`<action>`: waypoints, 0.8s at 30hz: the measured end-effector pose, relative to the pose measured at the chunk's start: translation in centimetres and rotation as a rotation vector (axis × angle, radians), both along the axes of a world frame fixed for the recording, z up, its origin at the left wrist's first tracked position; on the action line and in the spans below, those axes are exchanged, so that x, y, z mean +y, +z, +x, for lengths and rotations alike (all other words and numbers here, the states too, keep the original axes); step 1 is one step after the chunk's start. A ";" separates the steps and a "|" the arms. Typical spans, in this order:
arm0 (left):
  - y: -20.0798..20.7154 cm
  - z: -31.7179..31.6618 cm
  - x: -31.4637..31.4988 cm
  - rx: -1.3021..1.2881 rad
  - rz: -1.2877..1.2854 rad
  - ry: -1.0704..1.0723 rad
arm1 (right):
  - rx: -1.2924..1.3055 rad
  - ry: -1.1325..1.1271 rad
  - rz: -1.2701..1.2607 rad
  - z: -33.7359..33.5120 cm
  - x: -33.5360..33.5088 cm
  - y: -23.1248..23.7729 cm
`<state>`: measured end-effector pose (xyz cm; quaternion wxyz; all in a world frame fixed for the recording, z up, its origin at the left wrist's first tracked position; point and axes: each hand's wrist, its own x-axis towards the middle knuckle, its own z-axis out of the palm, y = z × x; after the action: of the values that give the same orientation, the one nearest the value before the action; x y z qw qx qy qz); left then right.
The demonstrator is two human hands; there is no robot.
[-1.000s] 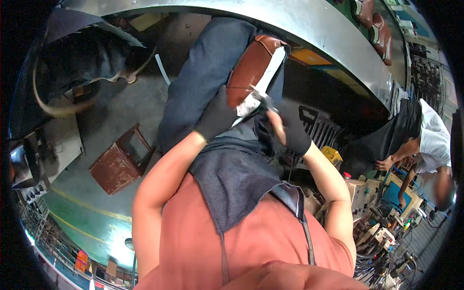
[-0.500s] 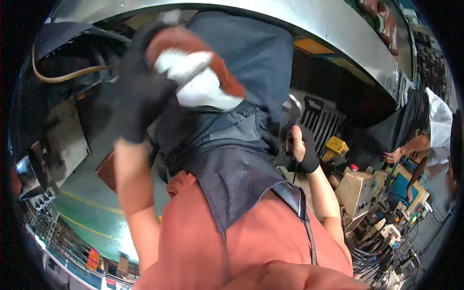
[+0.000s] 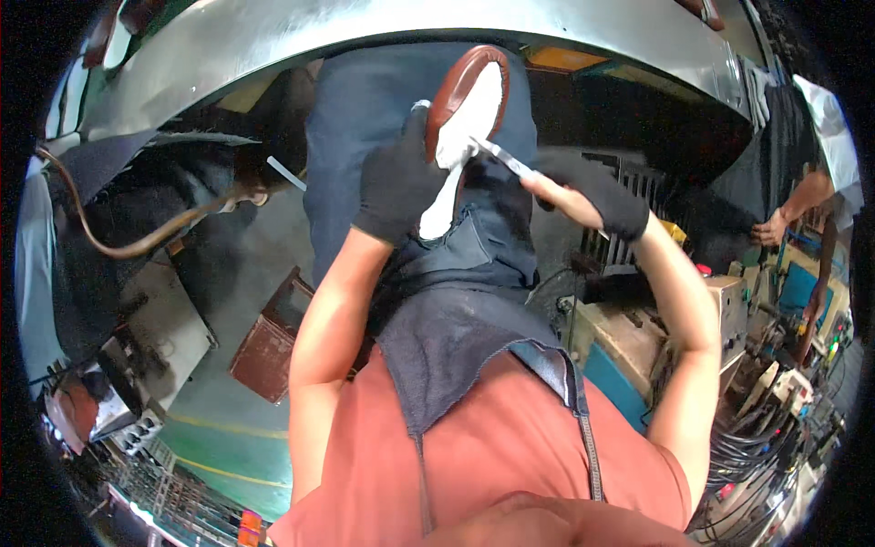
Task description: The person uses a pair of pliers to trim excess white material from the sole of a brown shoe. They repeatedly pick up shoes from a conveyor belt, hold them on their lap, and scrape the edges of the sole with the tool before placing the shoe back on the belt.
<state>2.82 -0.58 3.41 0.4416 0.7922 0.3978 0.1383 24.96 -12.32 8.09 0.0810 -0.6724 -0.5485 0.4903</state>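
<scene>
A reddish-brown shoe [image 3: 451,91] lies over my lap on the dark blue apron [image 3: 351,118], its white underside turned up and its rounded toe pointing away from me. My left hand [image 3: 392,187], in a black fingerless glove, grips the shoe along its left side near the middle. My right hand [image 3: 606,196], gloved alike, is closed round a slim silver metal tool [image 3: 504,159]. The tool's tip meets the white underside at the shoe's waist. Its exact kind cannot be made out, as my right hand covers the rear end.
A curved metal bench edge [image 3: 410,20] runs across the far side. A brown box-like stool [image 3: 272,342] stands on the floor at left. Machines with cables [image 3: 756,438] are close on the right, where another person's hand [image 3: 773,228] shows. Someone else's dark clothing fills the far left.
My left hand has brought the shoe rightward, from a blurred, tilted position to lengthwise over my lap. My right hand has come up and inward, bringing the metal tool onto the shoe's underside.
</scene>
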 end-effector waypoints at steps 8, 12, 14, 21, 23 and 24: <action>-4.5 -3.0 -5.7 -0.217 -0.072 0.025 | -0.463 0.477 0.235 -5.8 3.5 3.0; -3.6 -2.2 -3.7 -0.327 -0.446 0.028 | -0.484 0.596 0.680 -2.1 3.2 -4.9; -6.1 -1.3 -3.8 -0.426 -0.503 0.096 | -0.458 0.687 0.767 -0.5 4.1 -6.1; -8.6 -0.2 -3.2 -0.332 0.028 0.270 | 0.081 0.501 -0.354 -0.2 7.3 -0.2; -8.8 -0.4 -3.1 -0.252 0.115 0.309 | -0.247 0.704 0.052 -1.1 8.3 2.3; -9.8 -0.9 -2.7 -0.229 0.049 0.335 | -0.381 0.740 -0.014 -3.5 8.6 3.6</action>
<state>1.95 -3.30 -6.43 0.4354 0.7045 0.4678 0.3086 21.50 -3.70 11.71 -0.2082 -0.5090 -0.7550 0.3570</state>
